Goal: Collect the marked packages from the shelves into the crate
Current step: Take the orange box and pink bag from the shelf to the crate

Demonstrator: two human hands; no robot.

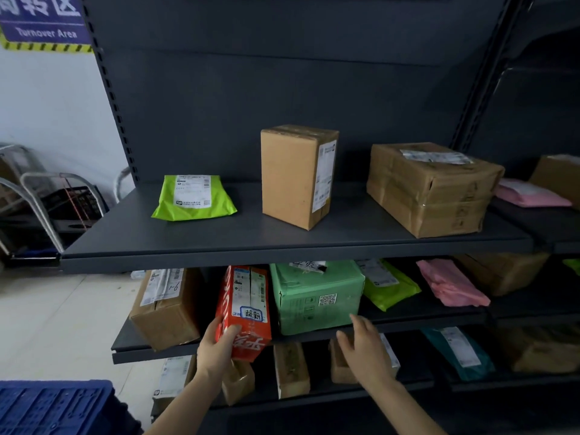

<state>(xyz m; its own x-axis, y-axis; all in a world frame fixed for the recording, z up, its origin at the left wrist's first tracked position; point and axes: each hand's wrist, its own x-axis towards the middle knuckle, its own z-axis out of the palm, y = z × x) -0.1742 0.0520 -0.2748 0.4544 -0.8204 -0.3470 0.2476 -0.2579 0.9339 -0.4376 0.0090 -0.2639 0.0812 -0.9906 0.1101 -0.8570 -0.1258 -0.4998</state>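
A red box (248, 306) with a white shipping label and a blue-outlined handwritten mark stands at the front of the middle shelf (131, 348). My left hand (216, 346) grips its lower left corner, thumb on the front face. My right hand (364, 346) hovers with fingers spread just below the green box (317, 296) beside it, holding nothing. The blue crate (53, 406) sits at the bottom left, only partly in view.
The top shelf (219, 246) carries a lime-green mailer (193, 197), an upright brown box (296, 175) and a wide taped brown box (430, 189). Brown boxes, lime and pink mailers fill the middle and lower shelves. Metal carts (40, 202) stand at left.
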